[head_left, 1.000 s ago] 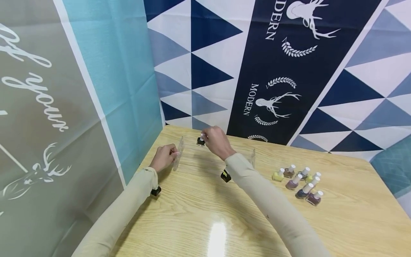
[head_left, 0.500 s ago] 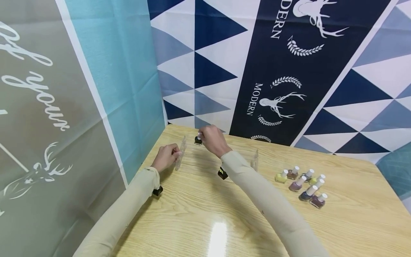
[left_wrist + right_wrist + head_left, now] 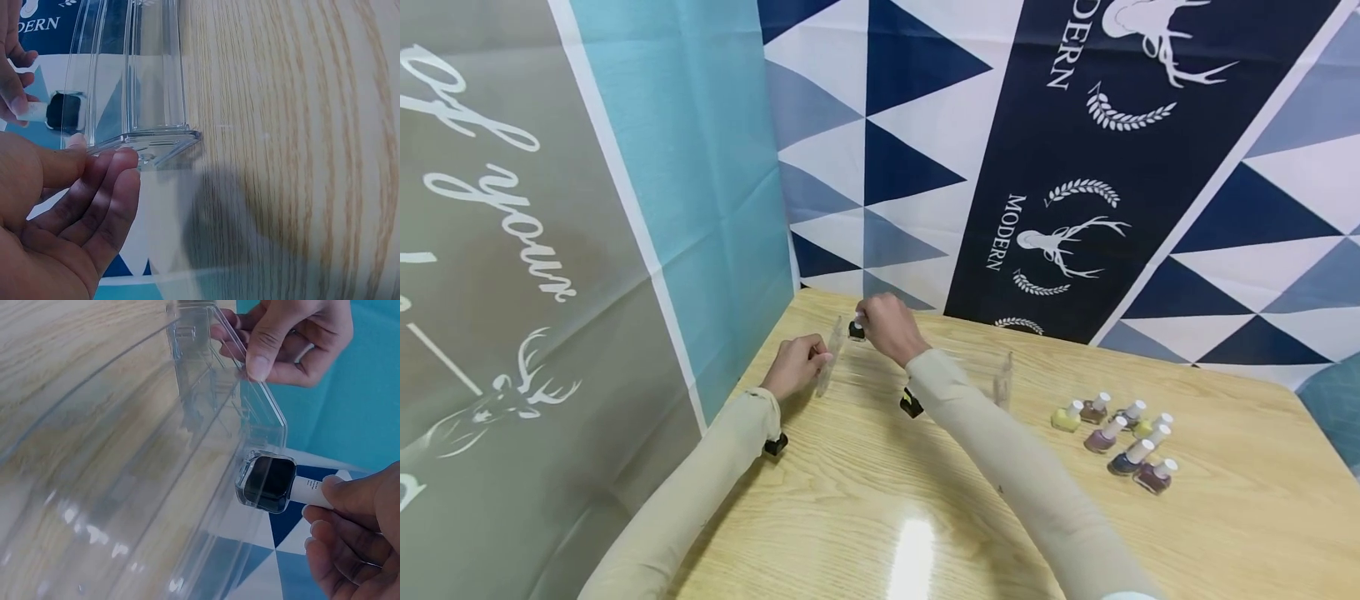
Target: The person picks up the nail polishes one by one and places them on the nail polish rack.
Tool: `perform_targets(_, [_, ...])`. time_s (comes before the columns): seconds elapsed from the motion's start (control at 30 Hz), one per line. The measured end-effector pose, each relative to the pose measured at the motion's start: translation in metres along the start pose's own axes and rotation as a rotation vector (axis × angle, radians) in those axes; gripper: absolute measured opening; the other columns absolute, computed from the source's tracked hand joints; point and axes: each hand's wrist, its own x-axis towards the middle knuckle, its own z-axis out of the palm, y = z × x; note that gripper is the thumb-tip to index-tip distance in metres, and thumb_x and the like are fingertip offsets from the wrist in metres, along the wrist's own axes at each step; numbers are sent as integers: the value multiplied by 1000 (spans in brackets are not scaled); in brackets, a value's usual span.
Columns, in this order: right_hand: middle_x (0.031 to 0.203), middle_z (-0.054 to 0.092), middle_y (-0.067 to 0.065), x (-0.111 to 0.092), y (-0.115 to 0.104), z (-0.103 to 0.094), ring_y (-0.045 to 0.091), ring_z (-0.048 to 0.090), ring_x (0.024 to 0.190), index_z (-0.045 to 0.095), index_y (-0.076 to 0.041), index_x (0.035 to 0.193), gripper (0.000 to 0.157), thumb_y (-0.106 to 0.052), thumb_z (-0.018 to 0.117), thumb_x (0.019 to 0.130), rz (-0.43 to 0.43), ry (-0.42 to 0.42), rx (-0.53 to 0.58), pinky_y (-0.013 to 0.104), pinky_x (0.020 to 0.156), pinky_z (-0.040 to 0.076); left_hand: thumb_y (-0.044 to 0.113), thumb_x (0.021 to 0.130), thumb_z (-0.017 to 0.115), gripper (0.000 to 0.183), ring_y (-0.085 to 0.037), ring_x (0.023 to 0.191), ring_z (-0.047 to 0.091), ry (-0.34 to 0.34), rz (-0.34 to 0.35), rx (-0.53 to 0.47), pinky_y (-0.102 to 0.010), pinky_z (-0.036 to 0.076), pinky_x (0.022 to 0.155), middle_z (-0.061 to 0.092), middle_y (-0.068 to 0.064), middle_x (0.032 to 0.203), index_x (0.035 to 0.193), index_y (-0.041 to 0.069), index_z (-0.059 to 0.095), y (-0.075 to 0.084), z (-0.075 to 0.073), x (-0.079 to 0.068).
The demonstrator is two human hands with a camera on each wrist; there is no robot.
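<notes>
A clear plastic tiered rack [image 3: 269, 406] stands on the table; in the head view its left side panel [image 3: 831, 358] shows best. My left hand [image 3: 796, 365] pinches the edge of that panel between thumb and fingers, as the left wrist view also shows. With its thumb and fingers my right hand [image 3: 891, 329] grips the white cap of a nail polish bottle [image 3: 269, 482] filled with black polish. That bottle is at the rack's top rear, near the left panel. Whether its base touches the shelf, I cannot tell.
Several nail polish bottles [image 3: 1120, 442] with white caps, in yellow, brown, purple and dark shades, stand grouped on the wooden table [image 3: 820, 517] right of the rack. Printed cloth [image 3: 917, 150] hangs behind the table and along its left side.
My right hand has moved the black nail polish bottle left, closer to the rack's left panel. The left hand keeps its grip on the panel. The head view has shifted slightly.
</notes>
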Motion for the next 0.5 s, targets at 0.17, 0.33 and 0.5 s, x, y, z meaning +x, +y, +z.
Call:
perform_targets(0.17, [82,74,7,1,-1,6,24,70,77,77,-5,83,18,-7,68,99,12,-4,10,37,74,58,16,103,66,17,-17,56,54,-15,-2,-2,-32,43,55,61,-2,65,89,7,65,1,2,0])
perform_targets(0.33, [76,71,6,5,-3,9,21,67,71,75,-6,78,22,-6,69,99,0,10,17,36,71,57,16,103,66,17,-17,55,53,-4,1,0,-32,43,54,60,-1,64,89,6,66,0,1,0])
perform_targets(0.5, [69,66,3,9,-6,11,18,61,64,74,-7,77,22,-9,70,99,0,-3,15,34,65,53,16,103,66,17,-17,56,54,2,-3,3,-32,43,55,61,0,64,88,8,65,-1,0,0])
